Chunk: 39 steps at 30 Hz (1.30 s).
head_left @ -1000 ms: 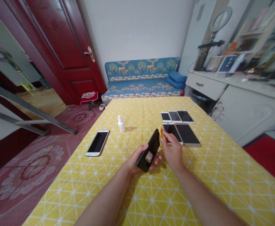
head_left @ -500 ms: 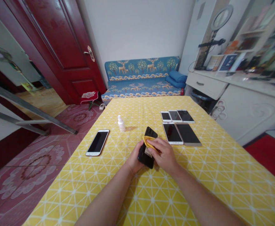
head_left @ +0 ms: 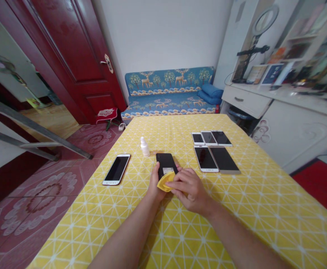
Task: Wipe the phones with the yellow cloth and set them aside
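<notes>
A black smartphone [head_left: 165, 161], its back with a pale label facing up, is gripped along its edges by my left hand [head_left: 154, 182]. Pinched in the fingers of my right hand [head_left: 190, 188] is a yellow cloth [head_left: 166, 181], pressed over the phone's lower end. The cloth hides that end of the phone. Beyond and to the left of the phone stands a small white bottle [head_left: 145, 147]. Farther left lies a white-framed smartphone [head_left: 117, 169], screen up.
Several phones lie in two rows on the right, among them a white one [head_left: 206, 158] and a gold-edged one [head_left: 224, 160]. All rest on a yellow patterned tablecloth [head_left: 104, 224]. A blue sofa [head_left: 163, 99] stands behind the table, a white dresser [head_left: 286, 123] to the right.
The black phone has turned more upright and shifted slightly left in my left hand. My right hand has drawn the yellow cloth down from the phone's upper part to its lower end.
</notes>
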### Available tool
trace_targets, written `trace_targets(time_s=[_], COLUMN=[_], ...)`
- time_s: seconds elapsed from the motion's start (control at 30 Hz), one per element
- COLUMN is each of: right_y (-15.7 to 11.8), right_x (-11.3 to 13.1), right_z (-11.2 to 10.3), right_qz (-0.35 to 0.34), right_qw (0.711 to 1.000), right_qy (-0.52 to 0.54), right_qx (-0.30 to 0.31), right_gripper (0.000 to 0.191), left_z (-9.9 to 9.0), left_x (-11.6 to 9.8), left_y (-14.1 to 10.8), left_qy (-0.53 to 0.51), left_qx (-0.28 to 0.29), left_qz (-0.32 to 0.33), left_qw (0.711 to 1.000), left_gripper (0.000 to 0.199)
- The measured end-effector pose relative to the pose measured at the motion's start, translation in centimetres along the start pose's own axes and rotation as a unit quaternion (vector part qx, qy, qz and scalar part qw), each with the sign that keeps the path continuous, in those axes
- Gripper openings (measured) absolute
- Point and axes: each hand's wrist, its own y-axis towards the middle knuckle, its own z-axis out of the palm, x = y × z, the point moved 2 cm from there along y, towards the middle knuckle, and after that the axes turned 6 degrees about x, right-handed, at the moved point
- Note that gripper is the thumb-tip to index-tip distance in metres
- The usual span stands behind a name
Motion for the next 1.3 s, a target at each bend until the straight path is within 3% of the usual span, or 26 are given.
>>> trace_targets(time_s=[0.17, 0.33, 0.47, 0.57, 0.63, 0.7, 0.8, 0.9, 0.97, 1.1, 1.2, 1.3], right_y=[-0.5, -0.9, -1.3, -1.7, -2.1, -2.4, -2.3, -1.7, -1.3, -1.2, -1.4, -1.5], right_x=[-1.3, -2.7, -3.8, -4.8, -5.5, -6.0, -6.0, -4.9, -3.9, -2.9, -3.1, -3.7], right_z=[-0.7, -1.0, -0.9, -1.0, -1.2, -1.2, -0.8, -0.7, -0.5, 0.8, 1.6, 1.3], right_qz=[0.034, 0.091, 0.163, 0.224, 0.259, 0.285, 0.281, 0.251, 0.257, 0.330, 0.391, 0.429], right_qw=[0.999, 0.994, 0.984, 0.969, 0.956, 0.947, 0.954, 0.964, 0.958, 0.896, 0.845, 0.810], right_qy=[-0.013, -0.052, -0.063, -0.031, -0.016, -0.018, -0.015, 0.013, 0.083, 0.293, 0.362, 0.387], right_qx=[-0.036, -0.023, -0.045, -0.102, -0.139, -0.149, -0.104, -0.089, -0.094, -0.040, -0.055, -0.097], right_gripper=[0.025, 0.021, 0.023, 0.026, 0.027, 0.025, 0.018, 0.021, 0.029, 0.042, 0.054, 0.053], left_z=[-0.3, 0.1, 0.4, 0.5, 0.7, 0.9, 1.0, 0.6, 0.2, -0.1, -0.1, -0.1], left_x=[-1.0, -0.7, 0.0, 0.3, 0.2, -0.1, -0.8, -1.5, -1.7, -1.6, -1.2, -1.0], left_y=[0.0, -0.4, -0.8, -1.1, -1.2, -1.2, -0.8, -0.3, 0.0, 0.4, 0.5, 0.4], left_qy=[0.003, 0.047, 0.092, 0.099, 0.089, 0.080, 0.078, 0.138, 0.210, 0.304, 0.301, 0.282], left_qx=[-0.051, -0.073, -0.021, 0.060, 0.106, 0.128, 0.117, 0.037, -0.017, -0.047, -0.032, -0.012], left_qz=[0.040, 0.018, -0.064, -0.142, -0.153, -0.119, -0.007, 0.110, 0.174, 0.256, 0.253, 0.228], left_qw=[0.998, 0.996, 0.993, 0.983, 0.978, 0.981, 0.990, 0.984, 0.962, 0.916, 0.919, 0.932], left_gripper=[0.046, 0.039, 0.045, 0.055, 0.059, 0.060, 0.059, 0.051, 0.049, 0.065, 0.067, 0.066])
